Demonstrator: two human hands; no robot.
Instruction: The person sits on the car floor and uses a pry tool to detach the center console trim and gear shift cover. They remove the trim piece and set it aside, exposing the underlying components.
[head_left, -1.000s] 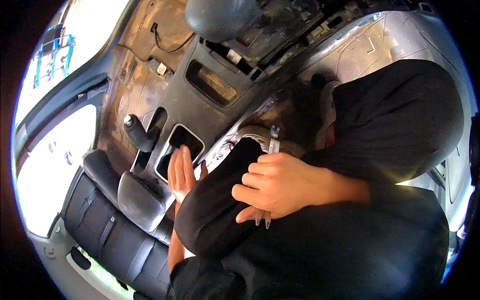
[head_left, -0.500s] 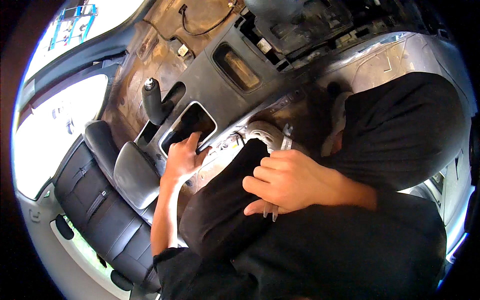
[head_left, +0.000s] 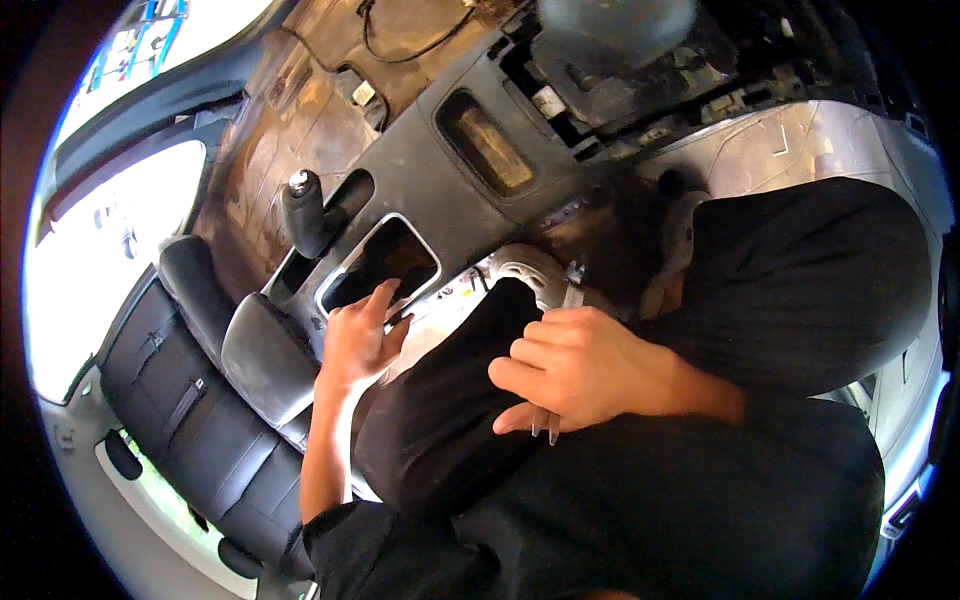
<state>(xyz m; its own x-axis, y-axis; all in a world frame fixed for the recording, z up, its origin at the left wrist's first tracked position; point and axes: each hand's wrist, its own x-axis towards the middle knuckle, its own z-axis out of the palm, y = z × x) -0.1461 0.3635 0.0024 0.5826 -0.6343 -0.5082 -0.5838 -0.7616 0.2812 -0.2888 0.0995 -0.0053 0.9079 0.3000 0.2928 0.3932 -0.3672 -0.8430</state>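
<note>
My left hand [head_left: 358, 345] is at the near side of a dark centre console [head_left: 430, 170]. Its fingers curl over the light-rimmed rectangular opening [head_left: 413, 241], and the thumb lies outside, so the hand grips the rim. Some fingertips are hidden inside the opening. Above my lap, my right hand [head_left: 590, 372] is closed around a slim metal tool [head_left: 574, 296]. A small jaw-like end points up past the knuckles, and two thin prongs stick out below the little gap by the thumb; the middle is hidden in the fist.
A handbrake lever [head_left: 305, 215] stands on the console's far side. Behind are a padded armrest [head_left: 265, 360] and a black rear seat [head_left: 190, 410]. The bare floor [head_left: 290, 140] is stained, with a loose cable [head_left: 410, 55]. A stripped dashboard [head_left: 640, 110] lies ahead, and my bent knees flank my hands.
The whole view has shifted slightly. My left hand stays at the opening's rim with its fingers a little changed in position; my right hand still holds the tool over my lap.
</note>
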